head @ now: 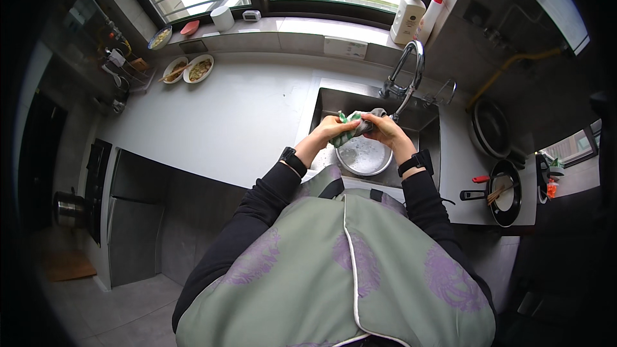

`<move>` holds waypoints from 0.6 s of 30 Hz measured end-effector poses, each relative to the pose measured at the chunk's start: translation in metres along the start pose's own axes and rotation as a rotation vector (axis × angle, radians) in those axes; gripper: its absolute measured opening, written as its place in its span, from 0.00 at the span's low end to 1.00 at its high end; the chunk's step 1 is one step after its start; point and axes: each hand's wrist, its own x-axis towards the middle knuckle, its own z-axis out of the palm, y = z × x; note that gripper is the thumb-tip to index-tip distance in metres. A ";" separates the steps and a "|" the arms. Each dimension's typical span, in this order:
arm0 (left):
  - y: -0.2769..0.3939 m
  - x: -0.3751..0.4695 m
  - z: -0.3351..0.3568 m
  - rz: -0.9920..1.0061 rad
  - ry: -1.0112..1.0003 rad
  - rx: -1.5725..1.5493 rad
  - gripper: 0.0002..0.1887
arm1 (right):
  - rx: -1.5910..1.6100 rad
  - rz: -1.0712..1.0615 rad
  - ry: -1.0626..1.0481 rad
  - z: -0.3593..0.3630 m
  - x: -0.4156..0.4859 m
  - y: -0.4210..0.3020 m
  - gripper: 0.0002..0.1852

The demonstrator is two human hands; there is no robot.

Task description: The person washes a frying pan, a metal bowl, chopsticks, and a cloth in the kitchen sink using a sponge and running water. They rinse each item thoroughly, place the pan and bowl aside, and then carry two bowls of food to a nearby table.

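Note:
Both my hands are over a stainless steel sink (429, 142), gripping a crumpled cloth (341, 139) with green, white and grey parts. My left hand (333, 127) pinches its green-and-white side. On the grey side, my right hand (383, 129) has its fingers closed on the fabric. Just below the cloth, a round metal basin (365, 155) with sudsy water sits in the sink. A chrome faucet (418, 65) arches behind my right hand, its spout end close to the cloth. Whether water is running cannot be told.
Two dishes of food, one (198, 69) beside the other with chopsticks across, stand at the counter's back left. A pump bottle (409, 17) and a spray bottle (430, 14) stand on the sill. Right of the sink are stacked pans (490, 127) and a frying pan (516, 202) holding utensils.

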 end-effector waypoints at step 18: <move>0.018 -0.007 -0.031 0.242 0.266 -0.206 0.15 | -0.355 -0.486 0.148 0.000 -0.018 -0.001 0.14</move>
